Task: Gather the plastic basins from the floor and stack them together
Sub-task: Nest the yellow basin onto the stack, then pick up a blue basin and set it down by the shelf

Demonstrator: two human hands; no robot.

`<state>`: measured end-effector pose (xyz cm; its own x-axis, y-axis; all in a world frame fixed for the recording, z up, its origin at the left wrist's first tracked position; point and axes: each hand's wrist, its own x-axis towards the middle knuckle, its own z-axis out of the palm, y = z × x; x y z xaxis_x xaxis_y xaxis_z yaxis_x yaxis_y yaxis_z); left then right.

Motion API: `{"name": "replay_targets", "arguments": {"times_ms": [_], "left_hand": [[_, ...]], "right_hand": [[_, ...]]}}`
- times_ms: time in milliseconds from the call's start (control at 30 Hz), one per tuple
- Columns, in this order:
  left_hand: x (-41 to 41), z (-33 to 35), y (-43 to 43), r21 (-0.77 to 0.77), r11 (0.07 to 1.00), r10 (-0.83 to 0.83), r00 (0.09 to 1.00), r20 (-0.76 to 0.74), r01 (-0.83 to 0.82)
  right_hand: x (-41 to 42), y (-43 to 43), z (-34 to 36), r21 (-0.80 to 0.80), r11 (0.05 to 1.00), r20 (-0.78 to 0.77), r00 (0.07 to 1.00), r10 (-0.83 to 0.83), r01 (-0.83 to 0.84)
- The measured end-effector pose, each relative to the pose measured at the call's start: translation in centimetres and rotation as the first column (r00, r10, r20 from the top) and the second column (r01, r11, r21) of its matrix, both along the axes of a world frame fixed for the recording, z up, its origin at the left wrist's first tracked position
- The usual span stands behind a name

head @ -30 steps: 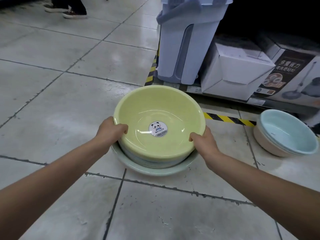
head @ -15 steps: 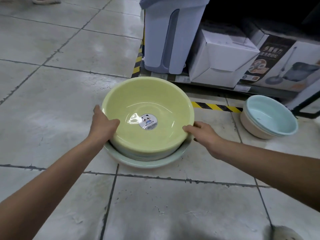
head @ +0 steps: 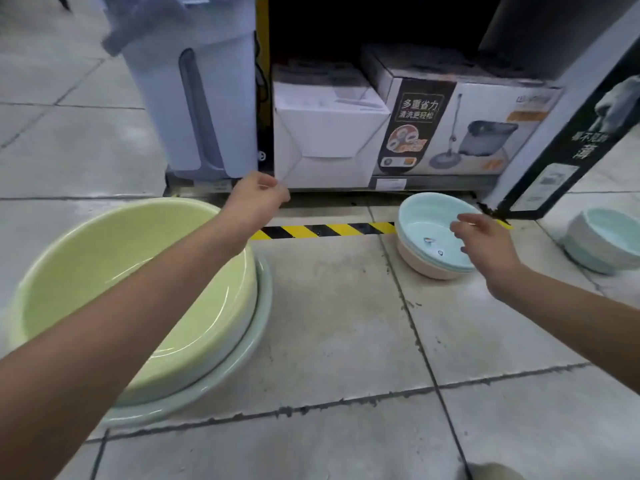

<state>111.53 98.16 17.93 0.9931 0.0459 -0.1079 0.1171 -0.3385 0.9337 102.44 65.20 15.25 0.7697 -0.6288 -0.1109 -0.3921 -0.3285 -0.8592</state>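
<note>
The only clear writing is on the boxed mop set (head: 485, 129) on the bottom shelf at one o'clock. Its black side strip carries the white characters 多重省力, with a smaller line beneath that is too blurred to be sure of. A black panel (head: 588, 140) at two o'clock bears more white characters, also blurred. The shelf-edge price tag (head: 388, 183) below the box is too small to read. Small stickers lie in the bottom of the pale blue basin (head: 426, 220) but cannot be read.

The left hand (head: 256, 197) hangs in the air at twelve o'clock, just in front of the plain white box (head: 329, 133) and the grey-blue mop bucket (head: 207, 81). Its fingers are loosely curled and hold nothing. The right hand (head: 485, 247) is at three o'clock with its fingers relaxed and spread, and it grips nothing. It lies over the near right rim of the pale blue basin; whether it touches it cannot be told.

The yellow-green basin (head: 86, 251) sits nested in a wider pale green basin (head: 265, 296) on the tiled floor (head: 346, 323) at nine o'clock, under the left forearm and well behind that hand. The pale blue basin is nested in a cream basin (head: 422, 266) beside the yellow-and-black floor tape (head: 329, 230). Another pale blue stack (head: 602, 237) stands at the three o'clock edge, apart from both hands.
</note>
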Motion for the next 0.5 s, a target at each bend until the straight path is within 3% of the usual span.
{"name": "replay_targets", "arguments": {"times_ms": [133, 267, 500], "left_hand": [[2.7, -2.5, -9.9, -0.015, 0.996, -0.089, 0.987, -0.136, 0.088], [4.5, -6.0, -19.5, -0.204, 0.977, -0.127, 0.932, -0.34, 0.059], [7.0, -12.6, -30.8, -0.148, 0.989, -0.068, 0.885, -0.46, -0.001]], "right_hand": [[1.0, -9.4, -2.2, 0.014, 0.996, -0.029, 0.996, -0.087, 0.087], [3.2, -17.2, -5.3, 0.039, 0.989, -0.096, 0.986, -0.139, 0.143], [7.8, -25.0, -11.5, 0.197, 0.966, -0.272, 0.956, -0.11, 0.167]]}}
